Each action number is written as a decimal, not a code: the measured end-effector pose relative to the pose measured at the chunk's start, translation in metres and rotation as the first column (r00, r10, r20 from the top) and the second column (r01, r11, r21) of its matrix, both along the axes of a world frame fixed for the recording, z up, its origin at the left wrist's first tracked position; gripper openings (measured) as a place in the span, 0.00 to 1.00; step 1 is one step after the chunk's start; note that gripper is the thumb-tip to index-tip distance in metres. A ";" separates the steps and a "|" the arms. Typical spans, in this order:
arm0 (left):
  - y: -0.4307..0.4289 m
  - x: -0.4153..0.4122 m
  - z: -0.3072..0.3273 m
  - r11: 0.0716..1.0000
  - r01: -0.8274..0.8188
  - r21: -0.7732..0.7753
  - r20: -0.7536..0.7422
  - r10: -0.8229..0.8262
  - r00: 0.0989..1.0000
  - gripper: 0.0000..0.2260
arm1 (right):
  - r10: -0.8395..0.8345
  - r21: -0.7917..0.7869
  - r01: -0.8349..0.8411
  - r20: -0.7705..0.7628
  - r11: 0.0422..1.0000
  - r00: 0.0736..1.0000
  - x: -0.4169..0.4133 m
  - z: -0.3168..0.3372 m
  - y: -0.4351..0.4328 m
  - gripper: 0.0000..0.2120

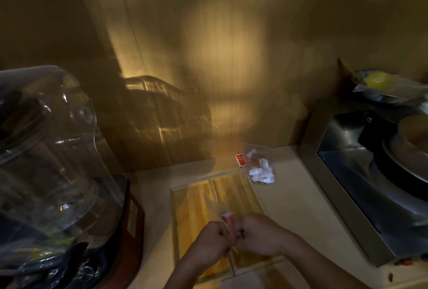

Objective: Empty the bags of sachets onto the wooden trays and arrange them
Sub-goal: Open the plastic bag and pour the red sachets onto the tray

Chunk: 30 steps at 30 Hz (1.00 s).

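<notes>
A wooden tray (196, 198) with two compartments lies on the pale counter in front of me. Over its near half my left hand (212, 241) and my right hand (260, 234) are closed side by side on a clear plastic bag (215, 207) with red-and-white sachets (228, 218) inside. The bag's loose end sticks up and away from my hands. Beyond the tray's far right corner rests a second clear bag of white sachets (260, 171). A single red sachet (240, 160) lies just left of it.
A large clear glass jug on a dark red base (53, 161) fills the left side. A steel-framed cooker with a dark pan (379, 173) stands on the right. A wooden wall closes the back. A foil-covered dish (382, 87) sits at the upper right.
</notes>
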<state>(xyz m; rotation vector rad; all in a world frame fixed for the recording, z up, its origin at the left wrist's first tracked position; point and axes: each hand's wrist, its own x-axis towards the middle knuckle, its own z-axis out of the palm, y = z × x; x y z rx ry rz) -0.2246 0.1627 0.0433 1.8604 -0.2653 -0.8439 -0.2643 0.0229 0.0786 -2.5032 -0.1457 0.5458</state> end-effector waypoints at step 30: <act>0.013 -0.016 -0.015 0.913 -0.274 0.301 0.393 0.143 0.908 0.11 | 0.023 -0.141 0.015 0.268 0.990 0.963 0.003 -0.020 0.016 0.13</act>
